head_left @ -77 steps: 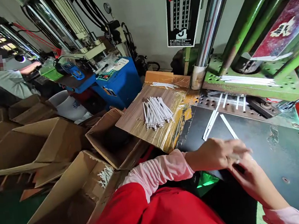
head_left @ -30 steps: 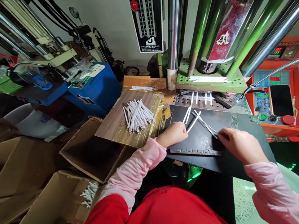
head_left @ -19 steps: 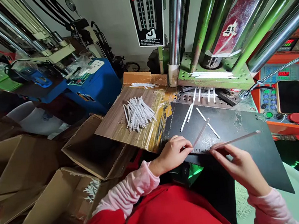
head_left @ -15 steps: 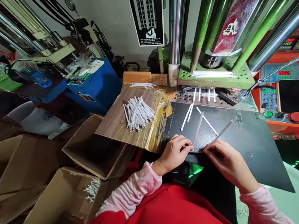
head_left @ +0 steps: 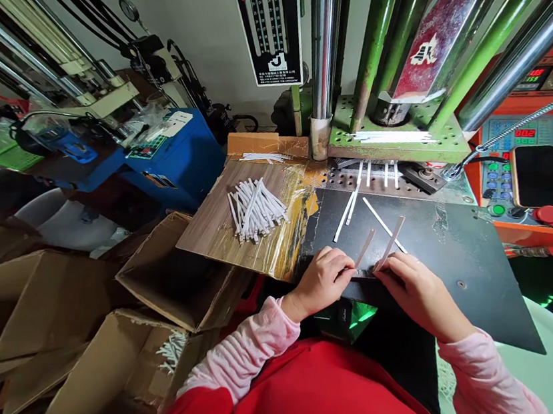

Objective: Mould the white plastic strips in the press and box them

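Observation:
My left hand [head_left: 323,280] and my right hand [head_left: 418,294] sit close together at the near edge of a black work board [head_left: 457,259]. The left one pinches a thin tan strip [head_left: 365,248], and the right one pinches a similar strip [head_left: 390,241]. Both strips rise from my fingers, and their lower ends are hidden. A metal comb-like bar [head_left: 363,275] shows only slightly, mostly hidden under my hands. Several white strips [head_left: 346,217] lie on the board beyond my fingers. A bundle of white strips [head_left: 257,209] rests on a wood-grain board [head_left: 214,238] to the left.
A green press [head_left: 397,142] with chrome columns stands ahead, with white strips on its plate. An orange control panel [head_left: 519,170] holds a phone [head_left: 535,176] at right. Open cardboard boxes [head_left: 178,273] crowd the left, beside a blue machine [head_left: 172,159].
My right hand has moved left toward my left hand. Its strip has swung from pointing right to standing more upright. The view has shifted only slightly.

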A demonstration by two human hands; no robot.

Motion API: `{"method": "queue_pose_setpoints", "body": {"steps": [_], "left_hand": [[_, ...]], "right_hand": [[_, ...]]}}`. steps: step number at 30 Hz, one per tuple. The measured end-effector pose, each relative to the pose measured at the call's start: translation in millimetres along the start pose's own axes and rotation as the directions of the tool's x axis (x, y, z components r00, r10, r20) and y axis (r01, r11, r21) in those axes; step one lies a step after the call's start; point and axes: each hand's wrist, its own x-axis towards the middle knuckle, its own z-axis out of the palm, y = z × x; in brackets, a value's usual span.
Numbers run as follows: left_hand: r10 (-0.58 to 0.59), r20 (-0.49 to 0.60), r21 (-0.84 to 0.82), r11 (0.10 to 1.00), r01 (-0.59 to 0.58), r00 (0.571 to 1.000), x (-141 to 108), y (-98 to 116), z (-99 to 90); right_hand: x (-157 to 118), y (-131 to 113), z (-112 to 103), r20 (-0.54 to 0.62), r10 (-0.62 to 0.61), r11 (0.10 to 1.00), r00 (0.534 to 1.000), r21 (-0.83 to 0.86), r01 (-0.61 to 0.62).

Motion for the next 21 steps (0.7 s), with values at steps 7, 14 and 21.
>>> {"method": "queue_pose_setpoints", "body": {"steps": [7, 14, 21], "left_hand": [[-0.111, 0.181, 0.013, 0.994, 0.110, 0.977, 18, 0, -28.0], [-0.316, 0.054, 0.412, 0.871, 0.267, 0.947, 57, -10, -22.8], [-0.410, 0.096, 0.555, 0.779, 0.293, 0.907, 75, -9, -23.0]], "right_hand": [[9, 18, -22, 0.095, 0.092, 0.971, 0.991, 0.213, -0.110], [29, 58, -33, -0.061, 0.354, 0.930, 0.933, -0.087, -0.358], [39, 51, -31, 0.003, 0.308, 0.868, 0.951, -0.410, -0.280]]}}
